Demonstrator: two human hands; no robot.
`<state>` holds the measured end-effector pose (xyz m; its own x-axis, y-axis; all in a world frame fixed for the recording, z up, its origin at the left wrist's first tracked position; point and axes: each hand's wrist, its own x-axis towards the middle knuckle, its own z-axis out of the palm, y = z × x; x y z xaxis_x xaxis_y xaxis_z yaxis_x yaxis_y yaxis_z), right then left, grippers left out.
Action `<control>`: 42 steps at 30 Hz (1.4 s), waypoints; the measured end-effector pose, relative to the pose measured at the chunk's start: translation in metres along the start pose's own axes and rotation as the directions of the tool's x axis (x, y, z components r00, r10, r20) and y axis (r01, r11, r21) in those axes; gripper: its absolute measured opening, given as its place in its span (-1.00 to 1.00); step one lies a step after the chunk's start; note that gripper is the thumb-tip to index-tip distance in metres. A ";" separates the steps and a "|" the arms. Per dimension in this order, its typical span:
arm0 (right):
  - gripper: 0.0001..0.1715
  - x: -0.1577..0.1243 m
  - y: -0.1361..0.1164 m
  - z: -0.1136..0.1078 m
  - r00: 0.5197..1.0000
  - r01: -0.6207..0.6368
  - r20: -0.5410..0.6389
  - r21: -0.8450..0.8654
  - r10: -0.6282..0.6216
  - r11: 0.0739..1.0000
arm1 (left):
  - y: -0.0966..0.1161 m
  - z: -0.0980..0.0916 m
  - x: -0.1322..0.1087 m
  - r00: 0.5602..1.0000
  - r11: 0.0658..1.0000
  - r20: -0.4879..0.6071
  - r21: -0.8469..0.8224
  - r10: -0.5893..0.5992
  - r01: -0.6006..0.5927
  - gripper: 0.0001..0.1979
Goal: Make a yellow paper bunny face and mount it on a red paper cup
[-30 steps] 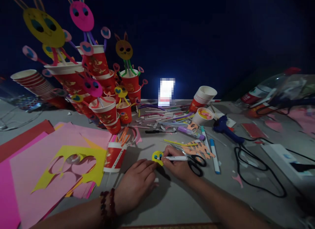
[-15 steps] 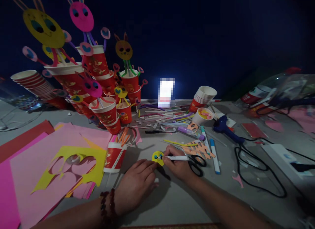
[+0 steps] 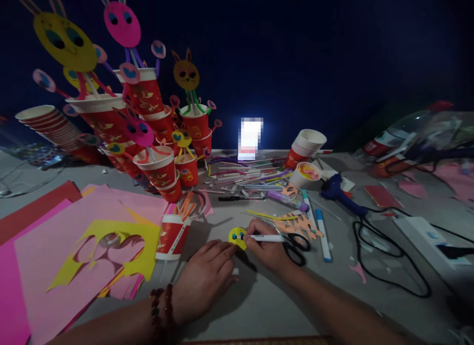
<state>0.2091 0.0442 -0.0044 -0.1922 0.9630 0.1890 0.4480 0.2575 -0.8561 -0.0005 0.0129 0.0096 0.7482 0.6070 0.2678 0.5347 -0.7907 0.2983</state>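
Observation:
Low at the middle of the table lies a small yellow paper disc with blue-and-black eyes drawn on it. My left hand, palm down with fingers bent together, presses the disc's near edge. A small white piece pokes out beside its thumb; the rest of that piece is hidden. In a pinch, my right hand grips a white marker, its tip at the face on the disc. Black-handled scissors lie just right of my right hand, next to orange paper cut-outs.
A red paper cup with orange strips stands left of my hands. Stacked cups with paper bunny figures rise behind it. Coloured paper sheets spread left. A blue glue gun, its cord, and a blue-capped marker lie right.

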 end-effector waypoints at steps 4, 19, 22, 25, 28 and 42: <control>-0.86 0.000 -0.002 0.001 1.000 -0.026 0.015 -0.029 0.026 0.999 | 0.000 0.000 0.000 1.000 1.000 -0.002 0.000 0.008 -0.008 -0.86; -0.86 0.000 -0.002 0.000 0.999 -0.013 0.036 -0.039 0.014 0.999 | 0.001 0.000 0.001 1.000 1.000 -0.008 -0.001 0.003 -0.003 -0.84; -0.86 0.000 -0.002 0.001 0.998 -0.025 0.051 -0.053 0.028 0.998 | 0.000 0.001 0.001 1.000 1.000 -0.011 0.005 0.002 -0.002 -0.84; -0.86 0.000 -0.002 0.001 0.998 -0.028 0.050 -0.050 0.030 0.998 | 0.000 0.002 0.001 1.000 1.000 -0.015 0.004 0.004 -0.004 -0.83; -0.86 0.001 -0.002 0.001 0.998 -0.022 0.054 -0.048 0.024 0.999 | 0.000 0.001 0.001 1.000 1.000 -0.018 0.010 0.008 -0.008 -0.83; -0.85 0.000 -0.002 0.001 1.000 0.000 0.017 -0.030 0.000 1.000 | 0.000 0.002 -0.001 1.000 1.000 -0.008 -0.005 0.003 -0.003 -0.86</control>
<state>0.2072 0.0439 -0.0033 -0.2074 0.9615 0.1805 0.4743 0.2602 -0.8410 -0.0002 0.0125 0.0070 0.7470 0.6049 0.2759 0.5300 -0.7923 0.3023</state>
